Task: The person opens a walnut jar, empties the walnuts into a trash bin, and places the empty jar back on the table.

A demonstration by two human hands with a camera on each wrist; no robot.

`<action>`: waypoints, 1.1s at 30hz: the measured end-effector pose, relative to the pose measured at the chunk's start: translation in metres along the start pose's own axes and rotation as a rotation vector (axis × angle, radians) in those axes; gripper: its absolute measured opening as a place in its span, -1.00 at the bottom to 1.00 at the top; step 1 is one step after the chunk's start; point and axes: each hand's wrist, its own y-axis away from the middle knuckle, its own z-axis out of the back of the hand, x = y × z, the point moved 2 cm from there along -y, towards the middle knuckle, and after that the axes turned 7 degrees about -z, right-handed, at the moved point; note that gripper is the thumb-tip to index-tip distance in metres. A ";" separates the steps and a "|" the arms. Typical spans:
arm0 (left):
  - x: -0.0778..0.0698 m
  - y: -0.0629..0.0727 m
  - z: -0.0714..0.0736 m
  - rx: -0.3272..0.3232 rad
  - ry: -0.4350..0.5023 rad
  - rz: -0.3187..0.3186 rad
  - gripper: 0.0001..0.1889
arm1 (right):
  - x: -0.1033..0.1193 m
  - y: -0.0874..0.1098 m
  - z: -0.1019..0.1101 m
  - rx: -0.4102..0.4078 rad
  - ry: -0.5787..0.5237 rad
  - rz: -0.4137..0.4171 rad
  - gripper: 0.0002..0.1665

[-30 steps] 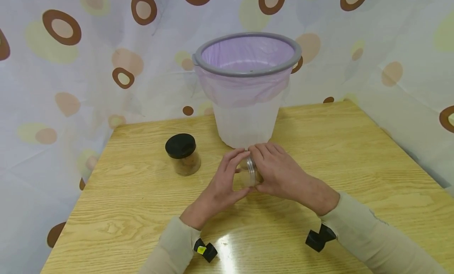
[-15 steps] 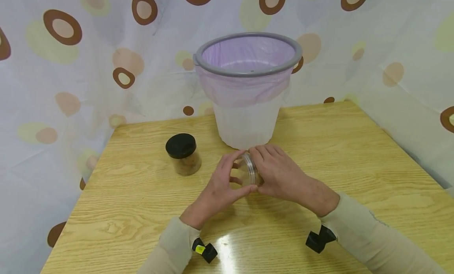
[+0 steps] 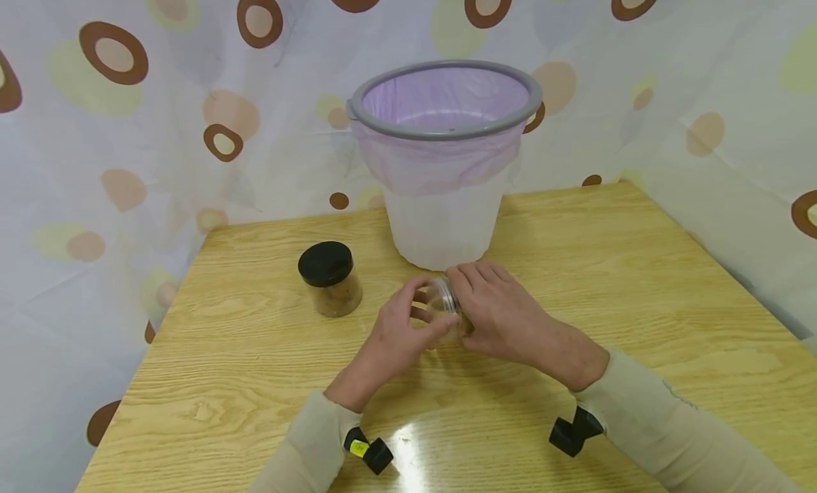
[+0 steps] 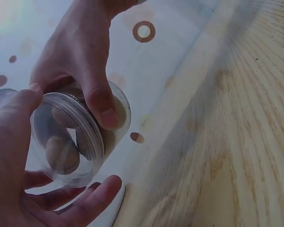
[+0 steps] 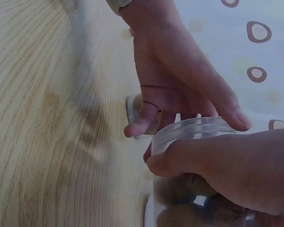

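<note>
A clear jar (image 5: pixel 180 203) with brownish rounded pieces inside lies tipped on its side between both hands, its transparent lid (image 4: pixel 78 177) facing left. My right hand (image 3: pixel 504 308) grips the jar's body, thumb along its side in the left wrist view. Around the lid curl the fingers of my left hand (image 3: pixel 398 330), its thumb at the near edge and the other fingers spread on the far side. To the left stands a second jar (image 3: pixel 338 298), upright, with a black lid (image 3: pixel 325 264) and brownish contents.
Behind the hands is a translucent bucket (image 3: pixel 443 230) with a grey rim (image 3: pixel 447 133) and a purple liner bag (image 3: pixel 408 103). A wooden table (image 3: pixel 255 379) lies beneath everything, and patterned sheeting (image 3: pixel 172 145) hangs round the back and sides.
My left thumb and fingers have shifted round the lid, the thumb moving slightly up. More of the lid's face shows now. My right hand holds the jar in almost the same place.
</note>
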 end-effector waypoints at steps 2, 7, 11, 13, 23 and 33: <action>0.000 0.000 0.000 0.010 0.018 0.034 -0.31 | 0.000 0.000 -0.001 0.004 0.004 -0.005 -0.05; 0.003 -0.001 -0.002 0.033 -0.017 -0.006 -0.16 | 0.000 0.001 -0.003 -0.001 0.014 -0.007 -0.06; 0.003 0.000 -0.002 0.042 -0.041 -0.165 -0.01 | -0.001 0.001 -0.002 -0.008 0.027 -0.005 -0.03; 0.002 0.000 -0.001 0.038 -0.108 -0.297 0.03 | -0.002 0.000 -0.001 -0.022 0.036 0.000 -0.01; -0.001 0.000 -0.001 -0.038 -0.433 -0.658 -0.01 | -0.004 -0.002 0.001 -0.030 0.066 0.004 0.02; 0.000 -0.001 0.001 -0.035 -0.326 -0.567 -0.05 | -0.003 -0.004 0.003 -0.044 0.069 0.021 0.02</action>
